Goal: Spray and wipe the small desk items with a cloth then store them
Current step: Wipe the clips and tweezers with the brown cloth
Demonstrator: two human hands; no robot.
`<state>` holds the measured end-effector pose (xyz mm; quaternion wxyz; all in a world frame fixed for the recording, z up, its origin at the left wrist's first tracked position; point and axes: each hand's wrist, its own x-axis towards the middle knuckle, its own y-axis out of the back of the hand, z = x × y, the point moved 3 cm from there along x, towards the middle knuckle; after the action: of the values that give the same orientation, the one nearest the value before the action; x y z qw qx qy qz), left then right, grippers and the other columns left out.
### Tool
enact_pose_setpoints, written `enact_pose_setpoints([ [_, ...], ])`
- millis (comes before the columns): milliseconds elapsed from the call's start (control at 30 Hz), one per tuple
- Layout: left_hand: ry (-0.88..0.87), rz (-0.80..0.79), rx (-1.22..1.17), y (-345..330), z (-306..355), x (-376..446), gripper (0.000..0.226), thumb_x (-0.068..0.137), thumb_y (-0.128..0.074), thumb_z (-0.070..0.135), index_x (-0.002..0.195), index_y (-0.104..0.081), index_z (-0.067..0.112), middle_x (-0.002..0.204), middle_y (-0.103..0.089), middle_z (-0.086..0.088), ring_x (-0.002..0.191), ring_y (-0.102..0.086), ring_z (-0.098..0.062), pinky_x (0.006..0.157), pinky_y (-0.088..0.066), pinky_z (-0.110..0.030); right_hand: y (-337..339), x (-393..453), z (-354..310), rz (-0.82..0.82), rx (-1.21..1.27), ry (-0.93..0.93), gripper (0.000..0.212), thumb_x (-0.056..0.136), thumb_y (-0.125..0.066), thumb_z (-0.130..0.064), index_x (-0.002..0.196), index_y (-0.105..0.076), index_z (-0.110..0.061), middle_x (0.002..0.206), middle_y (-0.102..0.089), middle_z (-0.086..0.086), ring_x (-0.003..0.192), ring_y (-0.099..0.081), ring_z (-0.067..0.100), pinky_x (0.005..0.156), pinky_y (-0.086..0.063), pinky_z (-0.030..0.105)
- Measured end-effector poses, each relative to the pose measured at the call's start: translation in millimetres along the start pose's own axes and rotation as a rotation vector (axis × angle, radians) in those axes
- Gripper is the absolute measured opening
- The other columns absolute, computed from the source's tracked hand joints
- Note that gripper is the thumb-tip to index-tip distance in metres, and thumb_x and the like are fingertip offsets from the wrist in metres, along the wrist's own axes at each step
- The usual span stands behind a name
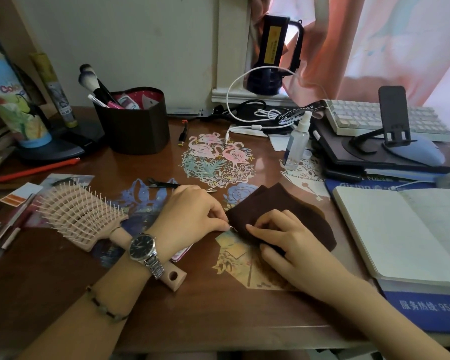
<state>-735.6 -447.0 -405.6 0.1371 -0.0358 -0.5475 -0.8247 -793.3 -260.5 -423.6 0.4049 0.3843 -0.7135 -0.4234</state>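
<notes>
A dark brown cloth [286, 209] lies folded on the wooden desk [218, 307] in front of me. My right hand [283, 240] presses and pinches the cloth's near edge. My left hand [192, 216], with a wristwatch, pinches a small metal item [231, 228] whose tip pokes out where it meets the cloth; most of it is hidden. A clear spray bottle [298, 139] stands upright behind the cloth, to the right. Small scissors [164, 184] lie just beyond my left hand. A dark brown holder [133, 128] with brushes stands at the back left.
A pink hairbrush [89, 216] lies under my left wrist. An open notebook [405, 235] sits at the right, with a keyboard [379, 120], phone stand [395, 118] and cables behind. Paper cutouts [218, 162] cover the desk's middle. An orange pen [37, 170] lies at the left.
</notes>
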Motion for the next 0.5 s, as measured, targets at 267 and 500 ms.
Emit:
enact_pose_setpoints([
  [267, 0.000, 0.015, -0.007, 1, -1, -2, 0.013, 0.075, -0.071, 0.048, 0.078, -0.075, 0.036, 0.071, -0.066, 0.016, 0.089, -0.051, -0.007, 0.092, -0.031, -0.028, 0, 4, -9, -0.002, -0.086, 0.017, 0.048, 0.087, -0.039, -0.030, 0.131, -0.057, -0.020, 0.106, -0.050, -0.006, 0.089, -0.045, 0.010, 0.078, -0.048, 0.025],
  [500, 0.015, 0.020, 0.001, 2, 0, -2, 0.014, 0.074, -0.071, 0.051, 0.078, -0.074, 0.038, 0.069, -0.066, 0.018, 0.089, -0.050, -0.006, 0.090, -0.027, -0.025, 7, -8, 0, -0.015, -0.166, 0.002, 0.047, 0.086, -0.039, -0.028, 0.126, -0.061, -0.021, 0.100, -0.052, -0.004, 0.084, -0.047, 0.012, 0.073, -0.048, 0.024],
])
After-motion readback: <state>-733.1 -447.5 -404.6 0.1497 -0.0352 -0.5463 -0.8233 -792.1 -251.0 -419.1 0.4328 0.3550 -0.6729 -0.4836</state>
